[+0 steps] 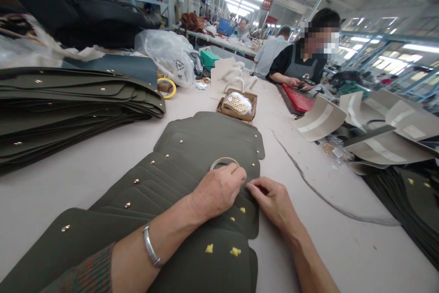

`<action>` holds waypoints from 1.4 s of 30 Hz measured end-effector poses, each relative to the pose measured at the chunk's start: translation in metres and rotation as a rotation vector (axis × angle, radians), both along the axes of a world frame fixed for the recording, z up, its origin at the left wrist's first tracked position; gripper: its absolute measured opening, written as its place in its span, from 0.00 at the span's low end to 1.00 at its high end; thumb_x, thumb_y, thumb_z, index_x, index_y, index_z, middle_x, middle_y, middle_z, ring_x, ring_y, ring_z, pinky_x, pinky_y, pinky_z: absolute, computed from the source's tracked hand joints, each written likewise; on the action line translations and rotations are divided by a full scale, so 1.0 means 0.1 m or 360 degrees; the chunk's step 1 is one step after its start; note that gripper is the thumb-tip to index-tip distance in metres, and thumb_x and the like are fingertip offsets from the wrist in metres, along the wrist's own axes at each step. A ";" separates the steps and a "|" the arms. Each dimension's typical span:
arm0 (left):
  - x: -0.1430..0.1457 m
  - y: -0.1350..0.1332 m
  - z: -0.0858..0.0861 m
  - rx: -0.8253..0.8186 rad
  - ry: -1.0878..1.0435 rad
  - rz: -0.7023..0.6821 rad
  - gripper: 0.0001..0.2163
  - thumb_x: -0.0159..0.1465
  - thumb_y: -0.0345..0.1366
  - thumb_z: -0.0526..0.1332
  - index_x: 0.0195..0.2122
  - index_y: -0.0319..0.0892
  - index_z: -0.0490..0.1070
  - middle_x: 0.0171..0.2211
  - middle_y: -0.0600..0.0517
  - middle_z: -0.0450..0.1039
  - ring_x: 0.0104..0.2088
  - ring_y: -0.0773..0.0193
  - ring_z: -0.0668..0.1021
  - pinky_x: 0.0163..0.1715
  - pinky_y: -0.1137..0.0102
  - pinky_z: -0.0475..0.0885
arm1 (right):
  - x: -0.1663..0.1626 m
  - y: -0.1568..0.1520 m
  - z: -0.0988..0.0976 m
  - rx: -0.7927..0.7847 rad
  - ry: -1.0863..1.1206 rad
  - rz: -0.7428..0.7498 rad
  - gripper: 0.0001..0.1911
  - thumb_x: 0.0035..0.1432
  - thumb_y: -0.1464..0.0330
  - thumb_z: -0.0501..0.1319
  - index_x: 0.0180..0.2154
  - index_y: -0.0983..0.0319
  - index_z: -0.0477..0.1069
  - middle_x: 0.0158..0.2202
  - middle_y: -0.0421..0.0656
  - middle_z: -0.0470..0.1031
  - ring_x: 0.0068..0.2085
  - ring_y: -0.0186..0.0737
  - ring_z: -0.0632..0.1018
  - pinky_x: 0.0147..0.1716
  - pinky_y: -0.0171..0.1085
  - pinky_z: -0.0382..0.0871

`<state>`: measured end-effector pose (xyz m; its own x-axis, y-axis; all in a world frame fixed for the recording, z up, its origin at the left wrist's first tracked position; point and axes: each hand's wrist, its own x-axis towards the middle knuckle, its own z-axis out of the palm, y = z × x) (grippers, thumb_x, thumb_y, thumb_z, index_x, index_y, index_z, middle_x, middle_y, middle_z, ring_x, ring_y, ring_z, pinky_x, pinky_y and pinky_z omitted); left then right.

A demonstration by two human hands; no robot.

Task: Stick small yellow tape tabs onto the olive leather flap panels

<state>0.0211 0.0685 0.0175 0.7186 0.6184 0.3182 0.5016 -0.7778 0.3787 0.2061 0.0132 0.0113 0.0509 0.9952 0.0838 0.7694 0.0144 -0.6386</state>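
A fanned row of dark olive leather panels [192,156] with small gold studs lies across the table in front of me. My left hand [217,190] rests on the panels with its fingers curled down, right beside a roll of tape [224,162]. My right hand [272,201] pinches the edge of one panel next to the left fingertips. Small yellow patches [235,251] show on the nearest panels. A silver bangle [151,246] circles my left wrist.
A tall stack of the same panels [75,105] sits at the left. A cardboard box of gold chain [238,105] stands beyond the row. Cream curved pieces [320,119] lie at the right. A person in a dark apron [302,66] works across the table. A thin cord [308,183] trails over the tabletop.
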 end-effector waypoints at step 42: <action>0.05 -0.10 0.00 0.0236 -0.0250 -0.0110 0.10 0.69 0.32 0.48 0.31 0.41 0.64 0.26 0.54 0.71 0.28 0.68 0.74 0.29 0.73 0.67 | -0.05 -0.01 -0.04 -0.0080 0.1245 -0.0642 0.14 0.43 0.59 0.68 0.24 0.64 0.72 0.18 0.38 0.73 0.18 0.33 0.74 0.19 0.33 0.73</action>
<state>0.0260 0.0587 0.0173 0.6919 0.5078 0.5132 0.3893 -0.8611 0.3272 0.2010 0.0122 0.0078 0.4240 0.8904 -0.1655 0.0515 -0.2061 -0.9772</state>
